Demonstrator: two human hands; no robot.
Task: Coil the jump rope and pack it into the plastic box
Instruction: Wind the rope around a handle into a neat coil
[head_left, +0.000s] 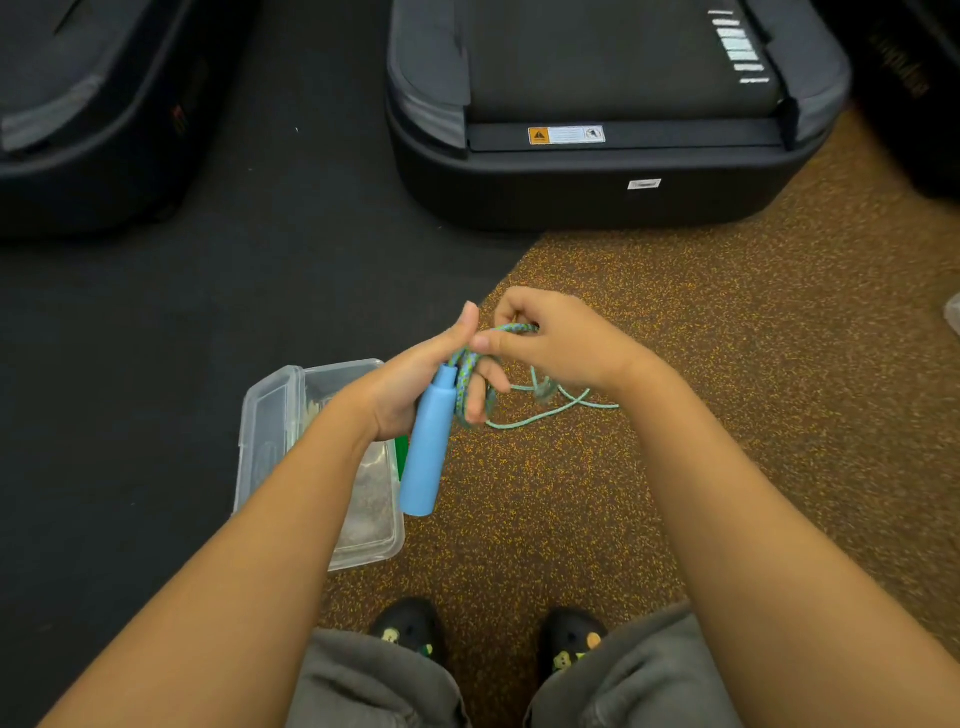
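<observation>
A jump rope with a light blue handle (427, 452) and a teal braided cord (550, 410) is in my hands. My left hand (415, 379) holds the top of the handle, with cord loops wound round its fingers; the handle hangs down toward me. My right hand (545, 338) pinches the cord just beyond the left fingertips. The loose part of the cord trails on the speckled floor to the right. A clear plastic box (270, 415) lies open on the floor under my left forearm, partly hidden by it.
A black treadmill base (597, 182) stands ahead, another dark machine (88, 130) at far left. The floor is black mat (156, 338) on the left and brown speckled rubber (753, 312) on the right. My shoes (410, 629) and knees show at the bottom.
</observation>
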